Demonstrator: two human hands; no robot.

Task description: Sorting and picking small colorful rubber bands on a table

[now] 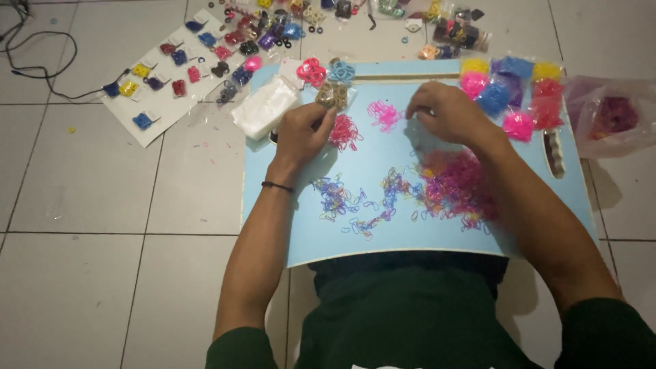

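A light blue board [383, 239] lies across my lap, strewn with small coloured rubber bands. My left hand [303, 133] is closed, fingertips pinched on a small clear packet of brownish bands [333, 96] beside a red pile of bands [345, 131]. My right hand [447, 113] rests palm down with fingers curled, just right of a small pink pile [384, 114] and above a large mixed pink and purple heap [454, 188]. Whether the right fingers hold a band is hidden.
Bagged bands in yellow, blue, pink and red [511, 92] sit at the board's far right. A stack of clear bags [265, 106] lies at its far left. A white card with clips [164, 75] and a black cable [41, 65] lie on the tiled floor.
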